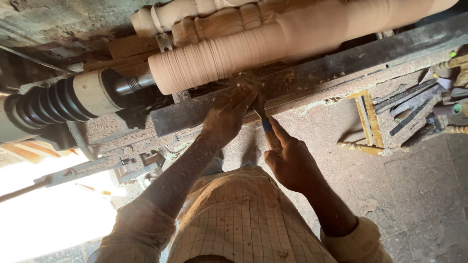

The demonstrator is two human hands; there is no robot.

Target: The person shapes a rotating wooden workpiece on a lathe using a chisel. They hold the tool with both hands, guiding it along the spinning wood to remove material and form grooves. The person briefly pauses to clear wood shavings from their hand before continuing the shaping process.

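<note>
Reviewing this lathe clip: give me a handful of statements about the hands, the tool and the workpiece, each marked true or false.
1. Both hands are on one chisel. True: the left hand rests near its tip, the right hand grips the handle end.
2. The wooden workpiece is square in section. False: it is round, with fine ridges near its left end.
3. The chisel tip meets the workpiece near its left end. True.
4. The left hand is free of dust. False: wood chips and dust cover it.
5. Spare tools lie on the sawdust-covered surface to the right. True.
6. The sleeves are plain black. False: they are pale and checked.
</note>
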